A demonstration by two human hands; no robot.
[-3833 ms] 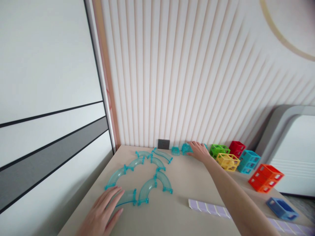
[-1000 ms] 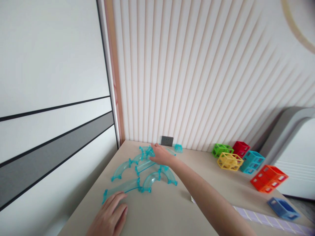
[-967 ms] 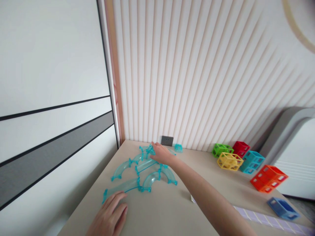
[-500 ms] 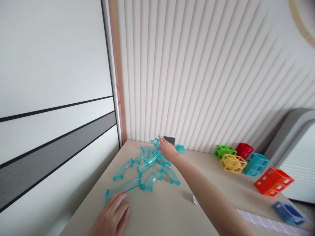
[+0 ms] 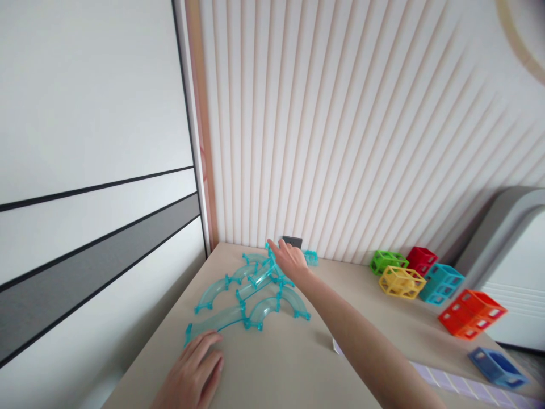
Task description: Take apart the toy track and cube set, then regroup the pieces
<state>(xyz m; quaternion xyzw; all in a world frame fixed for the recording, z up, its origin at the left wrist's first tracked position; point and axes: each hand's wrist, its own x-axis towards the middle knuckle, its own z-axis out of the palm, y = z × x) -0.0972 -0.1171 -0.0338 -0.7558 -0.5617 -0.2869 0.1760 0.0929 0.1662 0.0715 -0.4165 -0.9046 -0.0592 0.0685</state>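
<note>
Translucent teal track pieces, some curved and some straight, lie linked and overlapping on the beige tabletop. My right hand [image 5: 290,258] is stretched to the far end of them, its fingers bent around a small teal track piece [image 5: 269,251] near the wall; most of that piece and the grip are hidden. My left hand [image 5: 193,363] rests open on the table, empty, fingertips beside the long near track piece [image 5: 219,319]. Between the hands are a straight track piece [image 5: 254,288] and two curved track pieces [image 5: 264,308], with another curved track piece [image 5: 213,293] at the left.
Another teal piece [image 5: 311,258] stands by the wall, near a dark socket [image 5: 293,241]. Block frames stand at the right: green [image 5: 387,261], yellow [image 5: 402,282], red [image 5: 421,260], teal [image 5: 443,283], orange [image 5: 472,313] and blue [image 5: 498,366]. A white cabinet [image 5: 97,272] borders the left edge.
My right hand has shifted slightly left, now covering more of the far teal piece. The left end of the long near piece has moved a little right. My left hand is almost unmoved.
</note>
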